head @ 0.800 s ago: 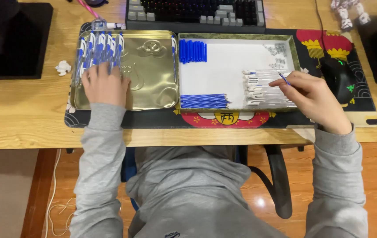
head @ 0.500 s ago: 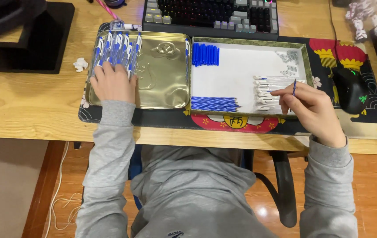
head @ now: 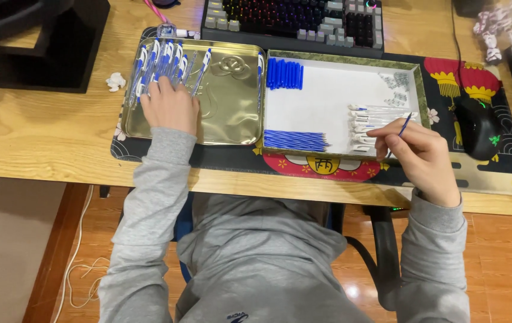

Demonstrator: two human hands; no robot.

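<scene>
My left hand (head: 170,106) lies flat on a row of several clear pens with blue caps (head: 163,61) at the left end of a gold metal tray (head: 232,101). My right hand (head: 416,153) pinches a thin blue refill (head: 404,125) over the near right corner of a white-lined tray (head: 327,98). That tray holds a bunch of blue caps (head: 284,73), a bundle of blue refills (head: 295,140), several clear pen tips (head: 366,122) and small springs (head: 396,88).
A backlit keyboard (head: 295,21) stands behind the trays. A black mouse (head: 478,127) sits on the patterned desk mat (head: 495,173) to the right. A dark monitor base (head: 40,45) is at the far left, with a crumpled paper bit (head: 115,81) beside it.
The view has shifted a little. My right hand has lifted slightly toward me with the blue refill; my left hand stays on the pens.
</scene>
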